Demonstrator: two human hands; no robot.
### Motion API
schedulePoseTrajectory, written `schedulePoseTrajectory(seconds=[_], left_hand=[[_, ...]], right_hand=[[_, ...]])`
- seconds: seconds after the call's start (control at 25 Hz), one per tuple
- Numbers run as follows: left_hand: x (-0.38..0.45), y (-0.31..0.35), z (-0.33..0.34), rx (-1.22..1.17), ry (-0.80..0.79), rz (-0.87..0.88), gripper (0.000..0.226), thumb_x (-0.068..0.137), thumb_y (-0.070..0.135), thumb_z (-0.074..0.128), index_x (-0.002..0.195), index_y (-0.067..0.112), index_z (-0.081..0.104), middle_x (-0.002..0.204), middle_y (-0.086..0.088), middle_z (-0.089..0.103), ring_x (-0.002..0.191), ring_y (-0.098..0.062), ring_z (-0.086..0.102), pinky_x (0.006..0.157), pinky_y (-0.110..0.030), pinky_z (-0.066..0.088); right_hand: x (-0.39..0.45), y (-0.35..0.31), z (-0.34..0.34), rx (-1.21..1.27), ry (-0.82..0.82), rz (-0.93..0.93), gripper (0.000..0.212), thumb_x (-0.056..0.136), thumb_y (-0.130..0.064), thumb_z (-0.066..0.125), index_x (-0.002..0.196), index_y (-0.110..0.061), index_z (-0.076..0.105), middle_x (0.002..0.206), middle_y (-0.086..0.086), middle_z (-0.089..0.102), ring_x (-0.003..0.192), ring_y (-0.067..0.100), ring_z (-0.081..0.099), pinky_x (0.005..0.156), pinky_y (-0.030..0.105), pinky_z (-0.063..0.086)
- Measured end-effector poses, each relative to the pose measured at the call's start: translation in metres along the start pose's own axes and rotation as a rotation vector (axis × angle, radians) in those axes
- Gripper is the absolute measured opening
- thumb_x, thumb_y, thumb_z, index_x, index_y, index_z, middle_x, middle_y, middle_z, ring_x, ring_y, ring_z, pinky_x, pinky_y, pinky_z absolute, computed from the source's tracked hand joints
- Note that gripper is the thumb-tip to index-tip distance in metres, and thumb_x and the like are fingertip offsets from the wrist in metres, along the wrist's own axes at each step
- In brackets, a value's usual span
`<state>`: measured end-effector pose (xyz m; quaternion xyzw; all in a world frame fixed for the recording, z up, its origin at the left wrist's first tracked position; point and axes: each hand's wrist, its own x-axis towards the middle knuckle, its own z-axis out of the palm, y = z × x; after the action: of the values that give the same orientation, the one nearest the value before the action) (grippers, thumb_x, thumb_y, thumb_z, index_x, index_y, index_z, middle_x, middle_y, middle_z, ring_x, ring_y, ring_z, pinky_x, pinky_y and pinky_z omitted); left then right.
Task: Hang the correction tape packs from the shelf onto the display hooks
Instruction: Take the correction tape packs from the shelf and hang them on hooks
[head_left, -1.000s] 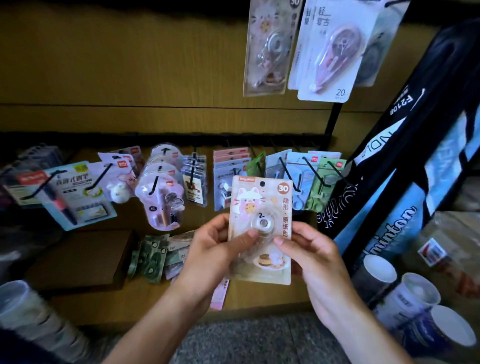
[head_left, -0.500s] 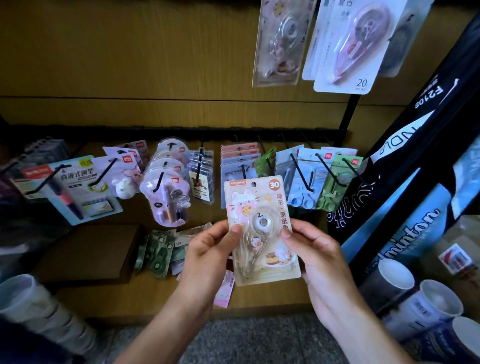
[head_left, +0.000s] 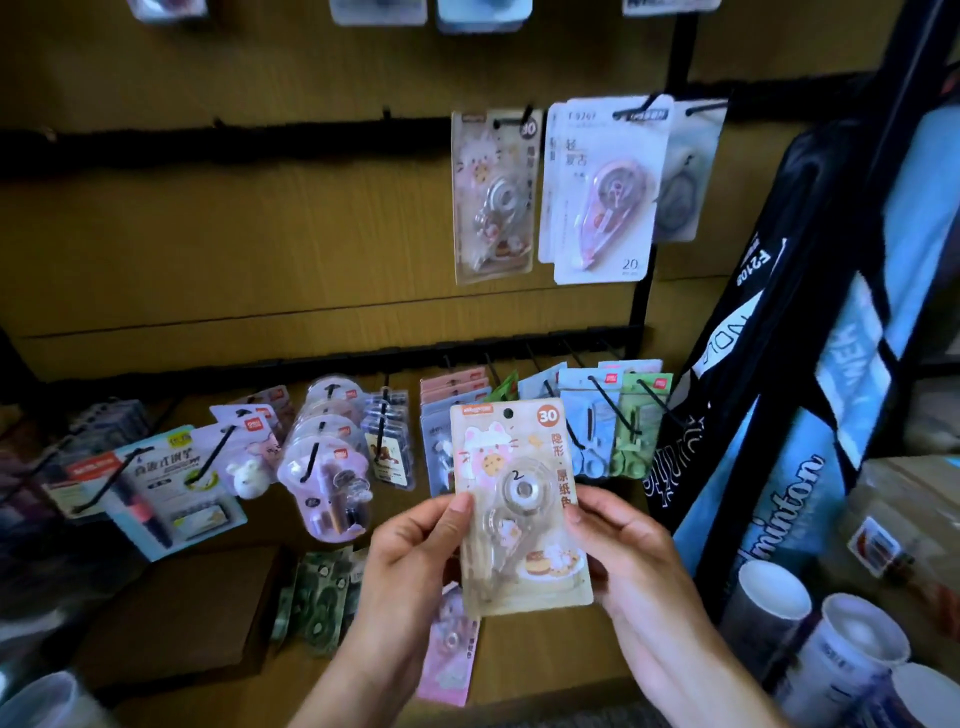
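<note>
On the left part of the wooden shelf (head_left: 545, 670), a blue pen pack (head_left: 156, 486) hangs on a black hook, with a brown box (head_left: 171, 608) lying below it near the front edge. Just to the right of the box, a cluster of green tape packs (head_left: 317, 603) lies flat on the shelf. Above them, a lilac blister pack (head_left: 330, 483) hangs at the front of its hook. The left hand (head_left: 410, 561) pinches the left edge of the correction tape pack (head_left: 519, 506), thumb on the front face and fingers (head_left: 451, 571) curled behind. The pack is held upright in the air above the front part of the shelf, its punched hole at the top and a "30" label in the upper right corner. A pink pack (head_left: 449, 649) lies on the shelf directly below it, partly hidden by the left hand. The right hand (head_left: 628, 556) grips the right edge of the held pack in the same manner, thumb on the front. On the upper rail, a matching tape pack (head_left: 493, 197) hangs from a hook, with a white tape pack (head_left: 602, 192) just beside it on the right. Low at the right, white paper cups (head_left: 852, 654) stand beside a dark blue bag (head_left: 810, 364).
</note>
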<state>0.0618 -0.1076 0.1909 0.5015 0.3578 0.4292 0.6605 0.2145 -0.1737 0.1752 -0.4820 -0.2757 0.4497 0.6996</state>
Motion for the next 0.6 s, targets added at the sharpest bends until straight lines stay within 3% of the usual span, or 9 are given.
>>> schedulePoseTrajectory(seconds=[0.12, 0.28, 0.48, 0.6], left_hand=[[0.004, 0.024, 0.011, 0.025, -0.027, 0.066, 0.027, 0.08, 0.03, 0.06, 0.084, 0.009, 0.076, 0.091, -0.02, 0.074, 0.078, -0.03, 0.069, 0.079, -0.048, 0.054], [0.012, 0.059, 0.032, 0.009, 0.003, 0.18, 0.021, 0.082, 0.025, 0.064, 0.085, 0.009, 0.077, 0.088, -0.015, 0.076, 0.076, -0.028, 0.072, 0.064, -0.041, 0.06], [0.02, 0.093, 0.041, 0.06, 0.041, 0.304, 0.019, 0.09, 0.023, 0.062, 0.084, 0.014, 0.078, 0.082, -0.006, 0.077, 0.065, -0.018, 0.068, 0.043, -0.022, 0.049], [0.022, 0.111, 0.046, 0.123, 0.022, 0.39, 0.019, 0.093, 0.018, 0.059, 0.087, 0.017, 0.077, 0.083, -0.004, 0.077, 0.067, -0.017, 0.066, 0.054, -0.031, 0.055]], right_hand=[[0.001, -0.016, 0.003, 0.044, -0.003, -0.018, 0.026, 0.074, -0.017, 0.066, 0.098, -0.009, 0.074, 0.094, 0.011, 0.077, 0.076, 0.021, 0.072, 0.07, 0.038, 0.053], [0.013, -0.056, 0.013, 0.061, 0.055, -0.092, 0.014, 0.083, -0.011, 0.067, 0.096, -0.006, 0.07, 0.098, 0.019, 0.075, 0.081, 0.028, 0.07, 0.069, 0.041, 0.056], [0.02, -0.1, 0.031, 0.017, 0.092, -0.209, 0.013, 0.087, -0.009, 0.067, 0.1, -0.003, 0.069, 0.097, 0.02, 0.075, 0.084, 0.03, 0.068, 0.076, 0.042, 0.054], [0.026, -0.116, 0.042, -0.006, 0.103, -0.295, 0.011, 0.088, -0.009, 0.067, 0.098, -0.004, 0.07, 0.1, 0.021, 0.074, 0.088, 0.028, 0.065, 0.084, 0.043, 0.048]])
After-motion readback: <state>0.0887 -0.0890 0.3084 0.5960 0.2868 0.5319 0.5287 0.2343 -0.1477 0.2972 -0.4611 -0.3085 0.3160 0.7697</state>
